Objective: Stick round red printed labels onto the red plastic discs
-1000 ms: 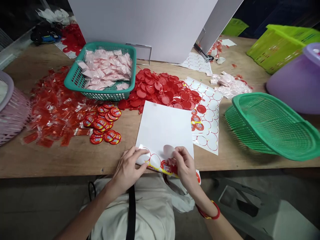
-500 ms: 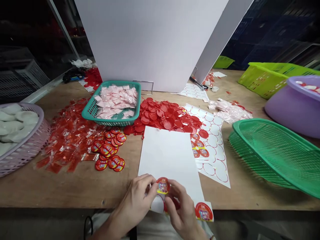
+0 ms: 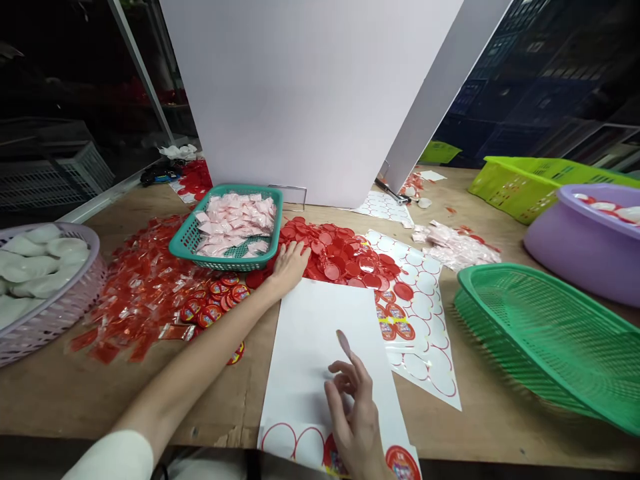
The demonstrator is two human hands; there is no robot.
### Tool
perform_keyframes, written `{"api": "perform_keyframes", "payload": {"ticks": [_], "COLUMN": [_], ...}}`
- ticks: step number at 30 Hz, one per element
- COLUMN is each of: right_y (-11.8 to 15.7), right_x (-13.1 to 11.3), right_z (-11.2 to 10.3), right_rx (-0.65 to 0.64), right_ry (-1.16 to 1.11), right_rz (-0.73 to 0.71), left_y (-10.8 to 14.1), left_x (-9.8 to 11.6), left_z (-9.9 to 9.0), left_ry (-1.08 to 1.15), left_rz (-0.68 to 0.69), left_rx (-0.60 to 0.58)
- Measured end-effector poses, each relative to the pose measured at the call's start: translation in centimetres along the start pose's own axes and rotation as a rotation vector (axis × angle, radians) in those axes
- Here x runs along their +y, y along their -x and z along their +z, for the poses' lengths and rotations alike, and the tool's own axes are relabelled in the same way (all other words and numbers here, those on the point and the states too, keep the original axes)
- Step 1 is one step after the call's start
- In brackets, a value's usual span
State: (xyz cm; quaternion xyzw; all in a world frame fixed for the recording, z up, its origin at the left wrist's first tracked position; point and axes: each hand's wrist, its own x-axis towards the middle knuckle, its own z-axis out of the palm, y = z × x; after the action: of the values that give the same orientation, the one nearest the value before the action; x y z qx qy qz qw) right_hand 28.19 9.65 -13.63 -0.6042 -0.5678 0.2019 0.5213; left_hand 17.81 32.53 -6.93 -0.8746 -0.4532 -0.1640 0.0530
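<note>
My left hand lies flat, fingers apart, on the edge of a pile of glossy red plastic discs, just beyond the far edge of a white paper sheet. My right hand hangs over the near part of that sheet. A thin pale film sliver stands at its index fingertip. Under it, a row of red-outlined circles and printed red labels runs along the sheet's near end, and the hand hides part of the row. My left forearm covers part of a heap of printed round labels.
Loose red sachets lie left of the labels. A teal basket holds pink sachets, and a pink basket holds pale rounds. To the right are a die-cut sheet, a green tray and a purple tub. A white board stands behind.
My left hand has left the sheet and reached forward onto the red discs. My right hand has parted from it, and the red label held between them half a second ago is gone from my fingers.
</note>
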Motion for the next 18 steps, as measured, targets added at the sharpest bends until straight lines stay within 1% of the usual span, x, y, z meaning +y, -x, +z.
{"api": "perform_keyframes", "payload": {"ticks": [2,5,8,10,11,13,15,16,17,18], "right_y": [0.0,-0.3,-0.4,-0.5,-0.5,-0.8,-1.3,-1.5,-1.8,-2.0], "right_x": [-0.1,-0.3,-0.3,-0.2,-0.2,-0.3,-0.4,-0.4,-0.4,-0.3], "right_z": [-0.1,-0.3,-0.2,-0.2,-0.3,-0.5,-0.9,-1.1,-1.3,-1.4], "right_rx": [-0.042,-0.049,-0.029,-0.009,0.008,0.058,0.130,0.169,0.202,0.228], "right_ry": [-0.009,-0.016,-0.071,-0.146,-0.192,-0.285,-0.347,-0.361,-0.366,-0.365], "right_rz": [-0.006,-0.010,0.056,0.127,0.163,0.244,0.329,0.365,0.393,0.414], "left_y": [-1.5,-2.0,-1.7,-0.9,-0.2,2.2,5.4,7.1,8.7,10.0], "left_x": [-0.5,-1.0,-1.4,-1.3,-1.1,-0.4,0.6,1.0,1.5,1.9], "left_z": [0.9,1.6,1.0,0.3,0.0,-0.4,-0.3,-0.2,-0.1,0.0], "left_ry": [-0.032,-0.056,-0.048,-0.026,-0.010,0.032,0.155,0.301,0.445,0.574], "left_rz": [0.051,0.142,0.205,0.213,0.212,0.224,0.302,0.381,0.422,0.413], "left_rx": [-0.012,0.003,0.055,0.104,0.127,0.157,0.154,0.142,0.125,0.110]}}
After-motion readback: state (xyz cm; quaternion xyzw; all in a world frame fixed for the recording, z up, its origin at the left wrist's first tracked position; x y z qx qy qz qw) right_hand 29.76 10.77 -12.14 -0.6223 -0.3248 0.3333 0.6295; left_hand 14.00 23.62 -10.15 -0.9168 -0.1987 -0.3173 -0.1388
